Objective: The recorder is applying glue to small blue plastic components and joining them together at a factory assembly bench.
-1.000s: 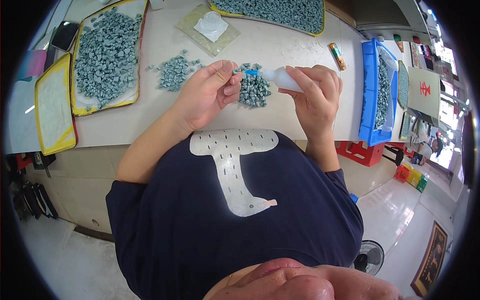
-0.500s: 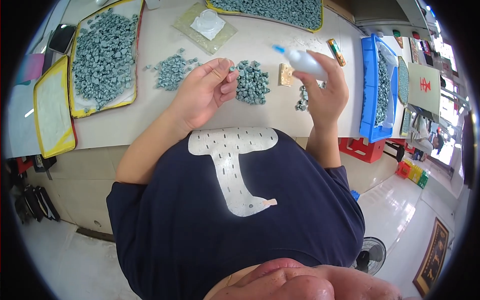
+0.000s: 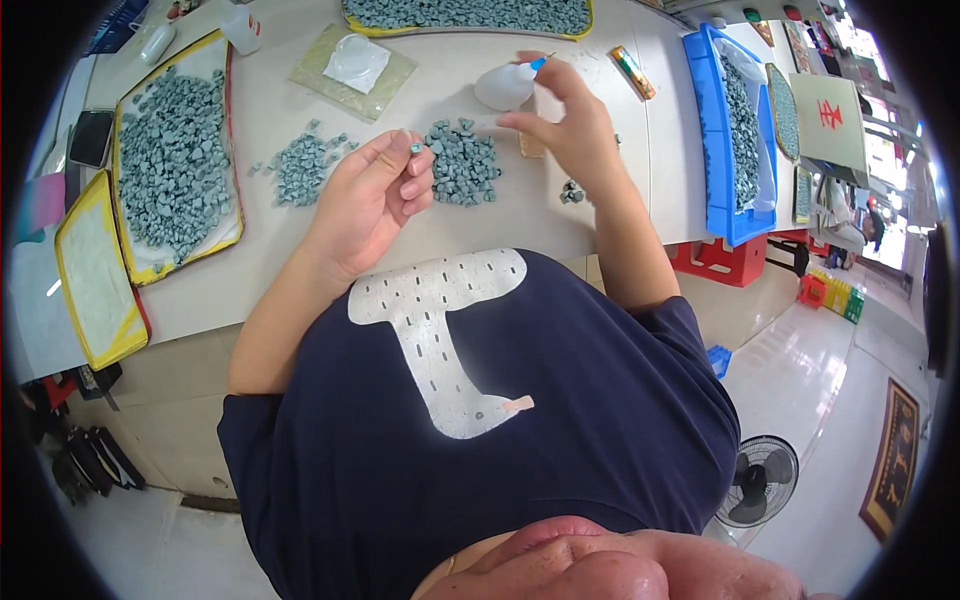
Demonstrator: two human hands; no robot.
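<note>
My left hand (image 3: pixel 378 190) is closed in a pinch on a small green stone piece (image 3: pixel 416 148), held above the table between two piles. To its right is a heap of grey-green stone pieces (image 3: pixel 465 165); to its left lies a looser pile (image 3: pixel 303 168). My right hand (image 3: pixel 572 125) has thumb and forefinger spread wide, beside a white squeeze bottle (image 3: pixel 500 90) with a blue nozzle. The bottle appears to rest on the table. Partly hidden below that hand are a tan block (image 3: pixel 532 146) and a few stone pieces (image 3: pixel 571 192).
A yellow-edged tray (image 3: pixel 233 140) of stones lies left, another (image 3: pixel 470 33) at the far side. A greenish mat (image 3: pixel 385 97) bears a clear dish (image 3: pixel 357 62). At right are a printed tube (image 3: pixel 632 73) and a blue bin (image 3: pixel 712 140). A fan (image 3: pixel 760 480) stands on the floor.
My right hand has brought the squeeze bottle leftward and down, and its fingers have come apart from it. My left hand still pinches the small piece. The whole view has shifted somewhat.
</note>
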